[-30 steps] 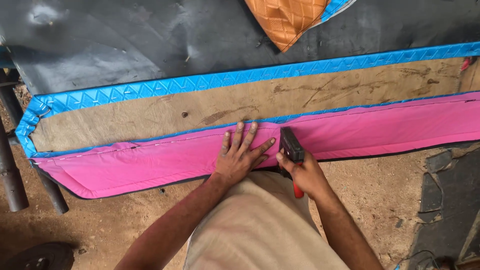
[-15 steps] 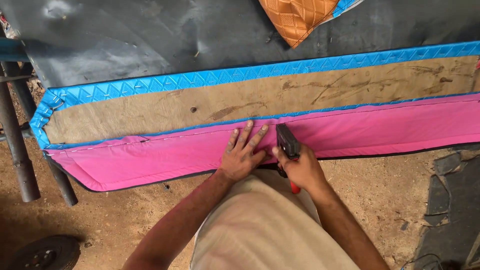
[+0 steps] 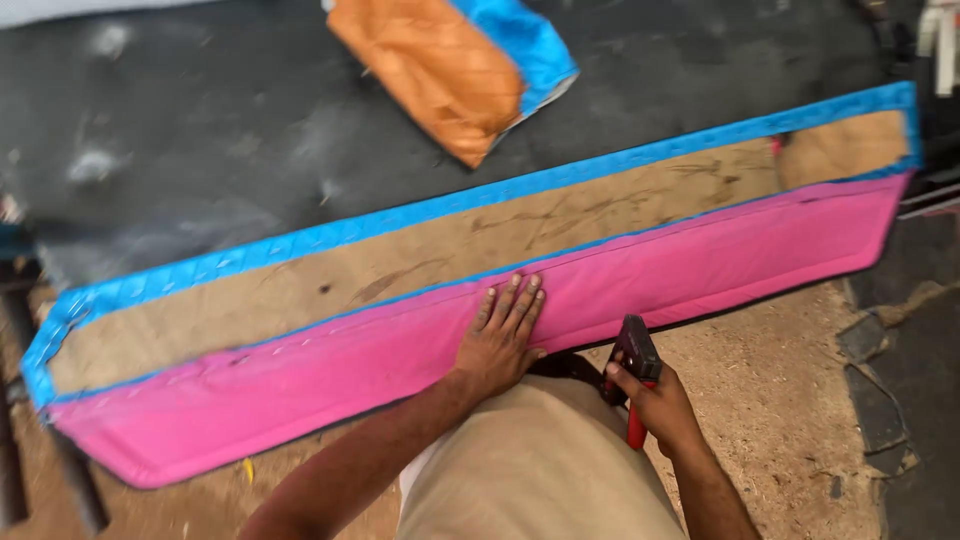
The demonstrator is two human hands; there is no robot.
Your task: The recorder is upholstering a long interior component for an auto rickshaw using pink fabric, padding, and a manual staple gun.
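Note:
A long padded panel lies across a dark tabletop, its near side covered in pink fabric (image 3: pixel 700 270), its middle showing bare brown board (image 3: pixel 420 265), its far edge trimmed in blue quilted fabric (image 3: pixel 400 215). My left hand (image 3: pixel 500 335) presses flat on the pink fabric, fingers together and pointing away from me. My right hand (image 3: pixel 655 400) grips a black staple gun with a red handle (image 3: pixel 635 365), held just below the pink edge and off the panel.
An orange and blue quilted cushion (image 3: pixel 450 70) rests on the dark tabletop (image 3: pixel 200 140) behind the panel. Metal table legs (image 3: pixel 75 480) stand at lower left. The floor (image 3: pixel 790 400) is sandy, with dark scraps at the right.
My right hand has drawn the staple gun back from the pink fabric toward my body. My left hand stays flat on the fabric with its fingers closer together. The view has tilted and shifted.

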